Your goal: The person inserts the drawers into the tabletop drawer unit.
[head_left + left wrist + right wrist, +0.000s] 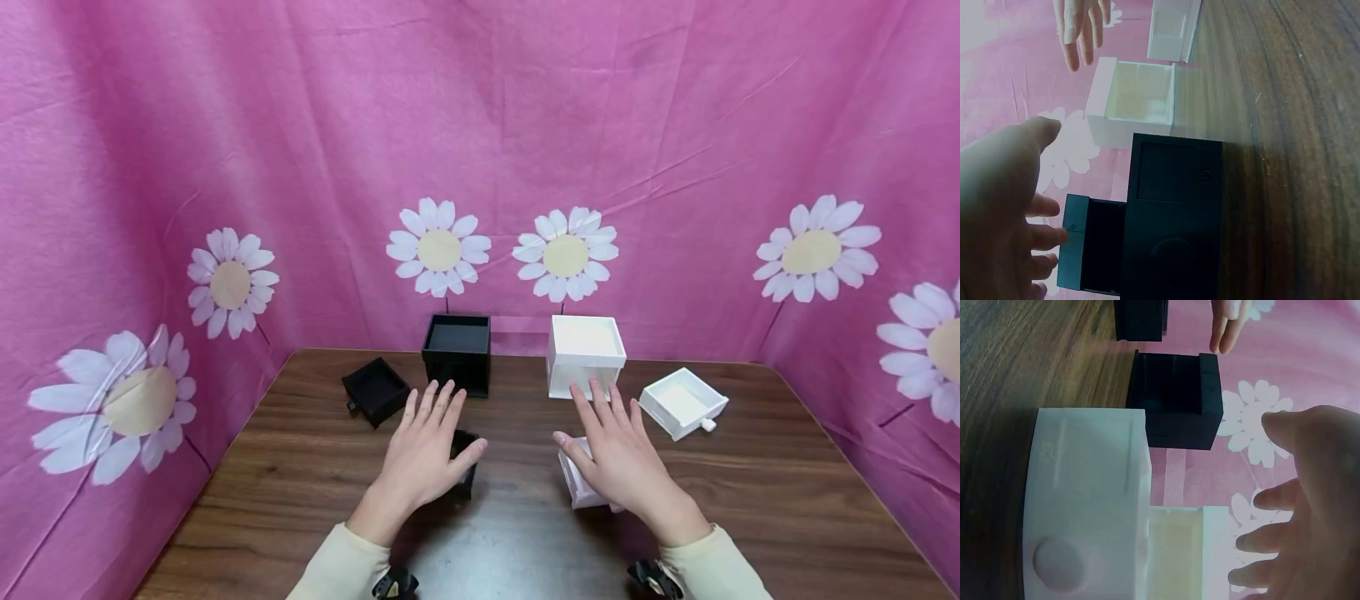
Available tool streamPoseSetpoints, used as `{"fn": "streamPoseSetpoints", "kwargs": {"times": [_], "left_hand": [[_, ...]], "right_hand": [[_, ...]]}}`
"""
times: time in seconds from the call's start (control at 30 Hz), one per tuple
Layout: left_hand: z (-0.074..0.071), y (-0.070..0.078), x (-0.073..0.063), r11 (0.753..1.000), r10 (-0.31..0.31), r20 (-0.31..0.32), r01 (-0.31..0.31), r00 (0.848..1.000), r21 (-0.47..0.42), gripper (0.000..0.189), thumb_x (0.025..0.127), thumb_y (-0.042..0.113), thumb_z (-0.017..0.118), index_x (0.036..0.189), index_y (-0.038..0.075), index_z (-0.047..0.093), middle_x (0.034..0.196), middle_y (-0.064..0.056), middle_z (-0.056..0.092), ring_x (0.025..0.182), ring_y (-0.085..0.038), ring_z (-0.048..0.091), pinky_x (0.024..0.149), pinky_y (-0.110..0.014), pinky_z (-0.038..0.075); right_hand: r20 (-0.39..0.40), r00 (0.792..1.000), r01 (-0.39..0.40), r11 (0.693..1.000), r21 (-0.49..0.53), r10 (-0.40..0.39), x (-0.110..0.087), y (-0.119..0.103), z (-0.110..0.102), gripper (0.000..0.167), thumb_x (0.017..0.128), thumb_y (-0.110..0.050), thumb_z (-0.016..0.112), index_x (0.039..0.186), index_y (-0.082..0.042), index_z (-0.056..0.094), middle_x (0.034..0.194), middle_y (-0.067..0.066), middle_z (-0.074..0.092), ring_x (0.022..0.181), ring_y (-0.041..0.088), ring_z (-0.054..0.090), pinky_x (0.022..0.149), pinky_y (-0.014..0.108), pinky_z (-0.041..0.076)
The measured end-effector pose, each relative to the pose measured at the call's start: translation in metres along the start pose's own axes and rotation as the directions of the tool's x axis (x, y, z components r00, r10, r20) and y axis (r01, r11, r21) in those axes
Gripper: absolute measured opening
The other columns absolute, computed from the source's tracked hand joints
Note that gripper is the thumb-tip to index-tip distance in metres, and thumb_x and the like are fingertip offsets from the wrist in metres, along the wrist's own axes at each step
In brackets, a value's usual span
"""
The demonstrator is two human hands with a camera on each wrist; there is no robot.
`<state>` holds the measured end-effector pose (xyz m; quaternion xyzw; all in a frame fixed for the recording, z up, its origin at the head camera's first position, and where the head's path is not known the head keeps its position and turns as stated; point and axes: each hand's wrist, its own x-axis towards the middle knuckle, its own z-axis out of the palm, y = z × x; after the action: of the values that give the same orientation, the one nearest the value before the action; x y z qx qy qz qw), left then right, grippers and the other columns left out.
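My left hand hovers palm down over a small black box, its fingers spread and nothing in its grasp. Much of that box is hidden beneath the hand; its side fills the middle of the left wrist view. On the other side, my right hand is held the same way above a small white box, partly covering it. The right wrist view shows this white piece with a round knob low on its face. Beyond the fingertips stand a black cube-shaped box and a white cube-shaped box.
A shallow black drawer with a small pull lies at the left, and a matching white drawer at the right. All stand on a brown wooden table. Pink cloth with white daisies surrounds the table's back and sides.
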<state>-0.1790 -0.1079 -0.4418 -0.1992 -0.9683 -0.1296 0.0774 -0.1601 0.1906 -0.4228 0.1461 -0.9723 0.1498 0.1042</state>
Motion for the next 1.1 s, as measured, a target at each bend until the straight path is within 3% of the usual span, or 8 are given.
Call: {"fn": "streamPoseSetpoints", "kwargs": {"times": [0.3, 0.47, 0.6, 0.67, 0.73, 0.83, 0.97, 1.1], "left_hand": [[-0.003, -0.006, -0.009, 0.995, -0.026, -0.117, 0.014, 0.993, -0.102, 0.059, 0.104, 0.047, 0.066, 0.149, 0.008, 0.064, 0.154, -0.012, 0.064, 0.148, -0.037, 0.056, 0.125, -0.056, 0.045], [-0.007, -0.011, -0.017, 0.988, -0.081, -0.166, 0.057, 0.983, -0.146, 0.052, 0.102, 0.043, 0.071, 0.144, 0.012, 0.068, 0.141, -0.011, 0.074, 0.131, -0.037, 0.069, 0.104, -0.057, 0.061], [-0.009, -0.014, -0.022, 0.982, -0.092, -0.199, 0.056, 0.976, -0.18, 0.046, 0.102, 0.036, 0.073, 0.141, 0.012, 0.071, 0.126, -0.01, 0.08, 0.077, -0.025, 0.074, 0.071, -0.044, 0.064], [-0.008, -0.016, -0.025, 0.977, -0.096, -0.218, 0.051, 0.971, -0.207, 0.043, 0.102, 0.033, 0.073, 0.139, 0.012, 0.071, 0.12, -0.009, 0.082, 0.069, -0.022, 0.072, 0.066, -0.041, 0.062], [-0.008, -0.018, -0.027, 0.968, -0.103, -0.23, 0.044, 0.968, -0.247, 0.039, 0.103, 0.029, 0.073, 0.137, 0.011, 0.072, 0.116, -0.009, 0.083, 0.072, -0.022, 0.074, 0.068, -0.042, 0.063], [-0.009, -0.02, -0.031, 0.956, -0.123, -0.24, 0.05, 0.963, -0.29, 0.032, 0.102, 0.027, 0.073, 0.131, 0.012, 0.075, 0.115, -0.005, 0.083, 0.101, -0.023, 0.08, 0.084, -0.046, 0.066], [-0.011, -0.021, -0.035, 0.931, -0.164, -0.202, 0.084, 0.966, -0.354, 0.029, 0.101, 0.024, 0.075, 0.126, 0.01, 0.077, 0.111, -0.003, 0.084, 0.103, -0.02, 0.08, 0.086, -0.042, 0.067], [-0.011, -0.024, -0.04, 0.908, -0.187, -0.188, 0.097, 0.964, -0.408, 0.027, 0.099, 0.019, 0.078, 0.124, 0.008, 0.078, 0.104, -0.002, 0.084, 0.097, -0.016, 0.08, 0.085, -0.034, 0.068]], "right_hand": [[-0.061, 0.996, 0.069, 0.978, 0.199, -0.058, 0.007, 0.004, 0.003, 0.065, 0.106, -0.029, 0.069, 0.16, -0.001, 0.047, 0.169, 0.032, 0.038, 0.157, 0.058, 0.03, 0.127, 0.078, 0.024], [-0.131, 0.99, 0.082, 0.969, 0.232, -0.052, 0.013, 0.006, 0.005, 0.059, 0.104, -0.023, 0.071, 0.156, -0.001, 0.054, 0.165, 0.028, 0.047, 0.151, 0.051, 0.046, 0.12, 0.07, 0.044], [-0.162, 0.986, 0.067, 0.965, 0.253, -0.026, 0.019, 0.006, 0.006, 0.054, 0.104, -0.02, 0.071, 0.153, -0.001, 0.058, 0.161, 0.025, 0.053, 0.144, 0.047, 0.057, 0.113, 0.067, 0.052], [-0.158, 0.987, 0.065, 0.96, 0.272, -0.022, 0.022, 0.006, 0.007, 0.053, 0.103, -0.019, 0.071, 0.152, -0.001, 0.059, 0.161, 0.024, 0.054, 0.143, 0.047, 0.058, 0.113, 0.067, 0.052], [-0.15, 0.988, 0.064, 0.954, 0.292, -0.021, 0.025, 0.006, 0.006, 0.052, 0.104, -0.018, 0.07, 0.151, -0.001, 0.059, 0.16, 0.023, 0.056, 0.142, 0.046, 0.058, 0.114, 0.066, 0.051], [-0.144, 0.989, 0.065, 0.945, 0.319, -0.019, 0.03, 0.006, 0.005, 0.05, 0.105, -0.018, 0.069, 0.151, -0.001, 0.06, 0.155, 0.023, 0.061, 0.138, 0.046, 0.062, 0.111, 0.066, 0.053], [-0.15, 0.989, 0.062, 0.933, 0.354, -0.009, 0.038, 0.008, 0.003, 0.046, 0.104, -0.017, 0.069, 0.148, -0.003, 0.063, 0.116, 0.026, 0.078, 0.119, 0.044, 0.073, 0.1, 0.064, 0.059], [-0.151, 0.989, 0.064, 0.916, 0.396, -0.004, 0.048, 0.009, 0.006, 0.043, 0.104, -0.017, 0.068, 0.145, -0.003, 0.066, 0.11, 0.026, 0.079, 0.113, 0.045, 0.075, 0.096, 0.063, 0.062]]}}
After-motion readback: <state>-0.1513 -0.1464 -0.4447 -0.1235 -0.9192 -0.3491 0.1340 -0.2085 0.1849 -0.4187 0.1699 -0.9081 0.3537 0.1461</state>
